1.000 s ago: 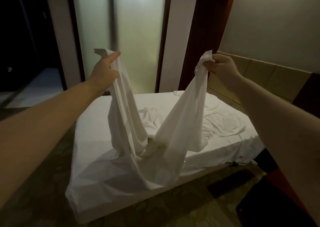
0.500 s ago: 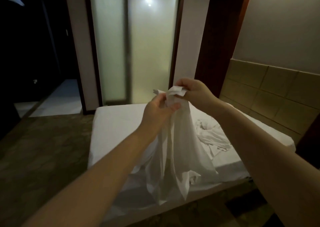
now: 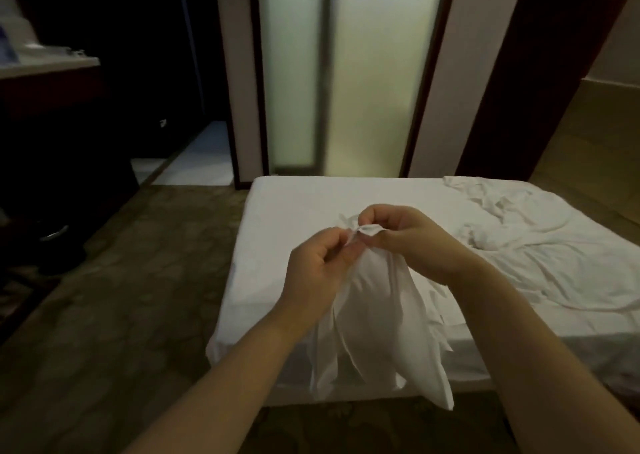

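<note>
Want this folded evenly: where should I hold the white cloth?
Hold the white cloth at its bunched top corners, one pinch from each side, above the bed. It hangs doubled below them, so the halves should drop level.

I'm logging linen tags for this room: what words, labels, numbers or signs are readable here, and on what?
None can be read.
The white cloth pinched by the left hand and right hand shows no tag or print.
A small pale mark in the dark at left is too small and blurred to read.
</note>
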### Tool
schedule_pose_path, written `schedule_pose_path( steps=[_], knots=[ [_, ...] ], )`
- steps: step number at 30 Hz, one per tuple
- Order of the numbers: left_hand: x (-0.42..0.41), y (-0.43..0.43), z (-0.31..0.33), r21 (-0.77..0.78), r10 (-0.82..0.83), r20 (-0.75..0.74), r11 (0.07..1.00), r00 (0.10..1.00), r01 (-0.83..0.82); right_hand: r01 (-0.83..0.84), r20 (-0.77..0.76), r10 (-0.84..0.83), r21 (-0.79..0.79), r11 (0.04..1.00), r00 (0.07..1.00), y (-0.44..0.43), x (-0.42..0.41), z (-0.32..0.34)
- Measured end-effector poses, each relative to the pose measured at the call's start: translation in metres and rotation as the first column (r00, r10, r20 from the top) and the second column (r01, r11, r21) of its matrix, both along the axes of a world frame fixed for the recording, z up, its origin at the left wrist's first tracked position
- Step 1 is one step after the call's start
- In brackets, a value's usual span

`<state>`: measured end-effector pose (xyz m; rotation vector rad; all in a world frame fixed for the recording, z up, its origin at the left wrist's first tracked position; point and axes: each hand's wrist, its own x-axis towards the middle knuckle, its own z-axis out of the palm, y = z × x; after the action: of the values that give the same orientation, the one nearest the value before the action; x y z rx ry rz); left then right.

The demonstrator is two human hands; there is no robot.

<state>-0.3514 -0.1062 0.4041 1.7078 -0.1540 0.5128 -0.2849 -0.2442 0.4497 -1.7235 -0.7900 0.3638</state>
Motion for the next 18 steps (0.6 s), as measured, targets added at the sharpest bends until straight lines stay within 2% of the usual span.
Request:
schedule_pose_path(
  steps=[3, 5, 9, 12, 15, 18],
  knots=[
    [-0.004, -0.016, -0.01, -0.019, 0.019, -0.075, 1.0, 0.997, -0.021, -0.072, -0.045, 0.072, 0.006, 0.997, 0.996, -0.008, 0.008, -0.009],
    [-0.004, -0.029, -0.017, -0.061, 0.081, -0.16, 0.994, 0.984, -0.092, -0.075, -0.078, 0.077, 0.027, 0.997, 0.994, -0.017, 0.013, -0.017],
    [-0.006, -0.053, -0.027, -0.101, 0.262, -0.245, 0.951, 0.933, -0.294, 0.024, -0.121, -0.008, 0.126, 0.992, 0.993, -0.026, 0.021, -0.046],
    [-0.011, -0.065, -0.03, -0.097, 0.382, -0.203, 0.909, 0.902, -0.406, 0.021, -0.184, 0.023, 0.231, 0.973, 0.983, -0.024, 0.02, -0.065],
    [-0.01, -0.072, -0.033, -0.094, 0.429, -0.152, 0.891, 0.891, -0.445, -0.081, -0.311, 0.183, 0.313, 0.946, 0.932, -0.025, 0.024, -0.068],
    [-0.003, -0.075, -0.035, -0.075, 0.419, -0.087, 0.902, 0.904, -0.426, -0.133, -0.289, 0.25, 0.37, 0.919, 0.924, -0.028, 0.031, -0.066]
  ],
)
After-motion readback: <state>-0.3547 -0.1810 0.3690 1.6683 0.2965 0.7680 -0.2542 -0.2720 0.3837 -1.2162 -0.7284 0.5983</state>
